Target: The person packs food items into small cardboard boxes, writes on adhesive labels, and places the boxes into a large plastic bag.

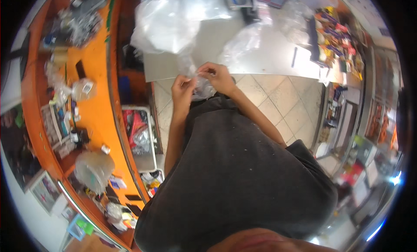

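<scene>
Both hands meet just in front of the near edge of a metal table [208, 43]. My left hand [183, 90] pinches a clear plastic bag [186, 64] between thumb and fingertips. From the right, my right hand [219, 76] grips the same plastic with thumb and forefinger. More crumpled clear plastic [204, 89] hangs below the fingers, close to my dark shirt [234, 160]. What the bag holds, if anything, I cannot tell. Beyond my hands, a large whitish plastic bag [166, 27] lies on the table's left part.
A loose clear bag [242, 43] lies mid-table. Colourful packets [338, 40] fill a box at the right end. An orange counter [94, 121] with bags and small items runs along the left, above a white-rimmed bin [141, 138]. Tiled floor [277, 102] shows below the table.
</scene>
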Motion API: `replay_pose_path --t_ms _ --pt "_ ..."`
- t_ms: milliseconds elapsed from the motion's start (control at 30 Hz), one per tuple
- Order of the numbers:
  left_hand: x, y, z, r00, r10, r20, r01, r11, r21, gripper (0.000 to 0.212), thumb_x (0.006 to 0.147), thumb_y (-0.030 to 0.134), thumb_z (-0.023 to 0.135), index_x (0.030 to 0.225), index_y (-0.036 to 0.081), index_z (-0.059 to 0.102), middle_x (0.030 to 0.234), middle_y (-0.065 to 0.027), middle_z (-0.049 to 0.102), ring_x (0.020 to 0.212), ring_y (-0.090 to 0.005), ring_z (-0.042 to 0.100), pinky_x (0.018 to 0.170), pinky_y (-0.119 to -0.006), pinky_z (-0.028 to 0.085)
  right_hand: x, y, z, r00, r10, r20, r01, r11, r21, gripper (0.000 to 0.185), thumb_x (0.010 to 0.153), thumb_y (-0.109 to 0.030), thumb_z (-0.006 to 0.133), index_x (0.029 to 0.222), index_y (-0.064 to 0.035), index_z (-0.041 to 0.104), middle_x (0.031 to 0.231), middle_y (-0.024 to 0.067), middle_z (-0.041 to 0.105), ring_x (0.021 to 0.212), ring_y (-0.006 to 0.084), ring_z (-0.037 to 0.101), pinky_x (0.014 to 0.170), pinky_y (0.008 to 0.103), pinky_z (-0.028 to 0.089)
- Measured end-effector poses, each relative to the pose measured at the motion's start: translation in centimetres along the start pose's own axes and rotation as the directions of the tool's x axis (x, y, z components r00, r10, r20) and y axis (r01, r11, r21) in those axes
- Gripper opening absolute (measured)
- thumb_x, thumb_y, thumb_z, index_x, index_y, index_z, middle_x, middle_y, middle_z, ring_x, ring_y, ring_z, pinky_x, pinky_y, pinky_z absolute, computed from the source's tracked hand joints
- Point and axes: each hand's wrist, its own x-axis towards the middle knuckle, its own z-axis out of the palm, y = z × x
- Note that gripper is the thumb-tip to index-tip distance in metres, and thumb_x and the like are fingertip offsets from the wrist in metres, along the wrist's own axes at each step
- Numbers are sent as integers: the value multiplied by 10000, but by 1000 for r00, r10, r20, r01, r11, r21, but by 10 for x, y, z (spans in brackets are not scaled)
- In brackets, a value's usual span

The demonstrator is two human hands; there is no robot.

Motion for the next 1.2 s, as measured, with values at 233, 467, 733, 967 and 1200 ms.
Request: replay_pose_path --t_ms 233,467,733,967,1200 --pt "28 -34 -54 919 347 -189 -298 923 243 151 915 12 650 908 70 511 1009 -72 632 955 -173 632 799 -312 545 5 37 -21 960 61 -273 -2 978 209 71 935 -28 589 996 -24 625 842 22 622 780 106 584 729 253 476" --pt "18 -13 -3 978 -205 -29 202 977 -70 285 940 88 631 1189 37 503 1055 -109 630 872 -191 655 772 -332 533 3 45 16 997 68 20 -71 926 371 61 975 -31 473 1018 -70 493 890 -5 482 808 82 492 728 248 434" --pt "7 -49 -25 986 -6 -169 54 959 279 82 939 79 616 929 -3 614 753 -39 615 654 -101 590 571 -276 505 10 28 18 976 -41 214 -6 977 213 262 860 -16 661 1035 -62 472 954 53 528 920 153 535 766 308 454" --pt "-4 -43 -94 748 576 -330 -192 664 722 129 827 81 636 879 10 542 784 -121 591 701 -266 596 647 -368 479 27 55 6 916 -350 195 400 815 -419 219 745 122 597 921 -9 585 835 136 598 804 301 614 724 365 486" --pt "-23 -70 -80 957 38 -288 -25 998 50 543 857 149 727 1255 83 364 969 -97 596 860 -147 564 780 -356 477 14 37 75 958 4 287 110 918 -381 247 715 12 654 954 -22 597 766 157 607 734 328 621 703 423 499"
